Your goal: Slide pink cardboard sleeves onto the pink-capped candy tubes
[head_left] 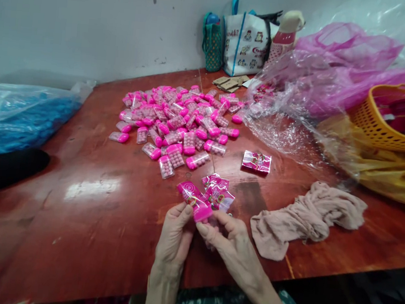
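Near the table's front edge, my left hand pinches the lower left side of a shiny pink wrapper. My right hand is closed on a small clear container with a pink cap, which meets the wrapper's lower end; most of its body is hidden by my fingers. Several loose pink wrappers lie just beyond my hands. Farther back spreads a large pile of clear containers with pink caps and pale pink beads inside. A banded stack of pink wrappers rests to the right of the pile.
A crumpled beige cloth lies at the right. Behind it are clear and pink plastic bags and a yellow basket. A plastic bag of blue pieces is at the left. A white tote and bottles stand by the wall.
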The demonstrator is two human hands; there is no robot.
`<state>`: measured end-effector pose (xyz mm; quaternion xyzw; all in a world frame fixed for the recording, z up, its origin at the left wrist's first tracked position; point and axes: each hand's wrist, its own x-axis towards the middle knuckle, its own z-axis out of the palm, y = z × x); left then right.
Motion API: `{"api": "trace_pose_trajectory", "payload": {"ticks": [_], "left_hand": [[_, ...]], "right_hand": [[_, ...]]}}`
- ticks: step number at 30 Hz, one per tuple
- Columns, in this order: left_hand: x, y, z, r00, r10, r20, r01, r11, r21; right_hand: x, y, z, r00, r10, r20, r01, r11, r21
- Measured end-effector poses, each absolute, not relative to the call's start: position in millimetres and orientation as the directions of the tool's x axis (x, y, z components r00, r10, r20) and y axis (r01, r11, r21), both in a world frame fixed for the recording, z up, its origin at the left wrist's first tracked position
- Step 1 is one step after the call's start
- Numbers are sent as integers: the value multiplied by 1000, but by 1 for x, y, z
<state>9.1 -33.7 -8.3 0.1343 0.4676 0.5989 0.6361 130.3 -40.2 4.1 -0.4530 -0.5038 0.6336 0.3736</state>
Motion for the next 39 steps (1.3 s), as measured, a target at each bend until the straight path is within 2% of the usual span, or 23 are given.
{"api": "trace_pose_trajectory", "payload": {"ticks": [3,5,12,14,16,20,22,26,29,35,37,39], "left_hand": [[10,-35,-9,-172,894,-414,-624,226,748],[11,-35,-9,-148,893,-425,-629,247,737],[10,-34,-13,-173,867,-467,-655,253,712],[10,-34,-14,-169,873,-457,-645,253,721],[9,-35,-14,-143,879,-455,-644,266,717],[10,-36,-11,-97,893,-439,-632,286,720],[10,-36,-9,-95,901,-423,-617,280,736],[11,-34,-8,-98,916,-388,-587,262,766],[11,-33,-8,-144,913,-382,-579,236,781],[12,-32,-7,-10,896,-444,-587,354,728],[13,-32,-7,-29,893,-450,-587,349,730],[13,-32,-8,-117,884,-453,-593,304,746]], "right_hand": [[132,-38,1,-363,902,-234,-108,-291,-951],[132,-37,0,-342,910,-235,-103,-285,-953],[130,-36,5,-241,967,-78,127,-48,-991],[130,-36,4,-235,969,-71,142,-38,-989],[131,-35,3,-258,959,-120,103,-96,-990],[134,-34,-1,-389,897,-211,-140,-284,-949],[133,-33,-1,-398,891,-219,-198,-316,-928],[129,-34,2,-225,962,-152,3,-155,-988],[127,-35,4,-218,974,-68,139,-38,-989],[124,-37,-2,-161,987,1,159,27,-987],[123,-36,-1,-130,991,0,187,25,-982],[124,-35,3,-145,989,-39,193,-11,-981]]}}
